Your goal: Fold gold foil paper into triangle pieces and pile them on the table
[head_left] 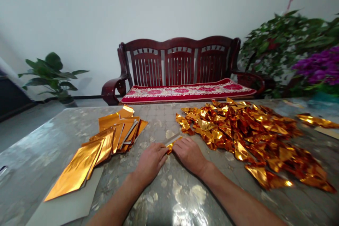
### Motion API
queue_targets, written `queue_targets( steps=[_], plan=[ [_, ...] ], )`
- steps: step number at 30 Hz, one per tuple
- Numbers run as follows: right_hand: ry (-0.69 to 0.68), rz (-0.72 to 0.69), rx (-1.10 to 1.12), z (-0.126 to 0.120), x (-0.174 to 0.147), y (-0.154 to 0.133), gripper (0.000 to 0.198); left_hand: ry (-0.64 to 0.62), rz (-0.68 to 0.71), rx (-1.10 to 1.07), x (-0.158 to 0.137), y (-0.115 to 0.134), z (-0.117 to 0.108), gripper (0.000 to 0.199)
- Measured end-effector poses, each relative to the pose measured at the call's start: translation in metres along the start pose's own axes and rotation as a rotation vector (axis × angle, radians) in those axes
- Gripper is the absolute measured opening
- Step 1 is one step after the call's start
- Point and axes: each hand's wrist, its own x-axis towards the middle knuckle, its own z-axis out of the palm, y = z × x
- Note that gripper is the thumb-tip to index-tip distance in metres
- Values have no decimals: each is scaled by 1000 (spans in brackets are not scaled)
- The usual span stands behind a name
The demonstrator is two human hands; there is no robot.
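Small gold foil piece [171, 144] at centre of frame, flat on worktop [164, 190], half folded. My left hand [150, 162] and right hand [189, 154] press it from either side, fingers pinching its edges. Fanned stack of flat gold sheets [106, 141] at left of frame. Heap of folded foil pieces [251, 137] at right. Red wooden bench [180, 70] behind, upper centre.

Glossy gold foil on paper sheets [106, 137] and folded pieces [251, 134]; polished marbled tabletop [180, 197]; lacquered wooden bench [180, 63].
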Motion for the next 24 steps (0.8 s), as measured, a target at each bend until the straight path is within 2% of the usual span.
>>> queue_targets(
  steps=[5,11,13,17,20,24],
  plan=[
    [-38,73,23,-3,1,0,17,5,17,173,10,1,-1,20],
    [-82,162,224,-15,1,-8,3,75,1,276,10,15,9,26],
    [-88,188,248,-15,0,-9,1,92,-10,232,7,18,9,26],
    [-83,236,288,-10,-2,-5,13,103,-109,48,4,15,5,13],
    [-65,264,324,-9,-3,-2,10,114,-195,-104,4,9,3,18],
    [-84,271,322,-12,-1,-2,8,112,-214,-186,3,4,4,19]
  ],
)
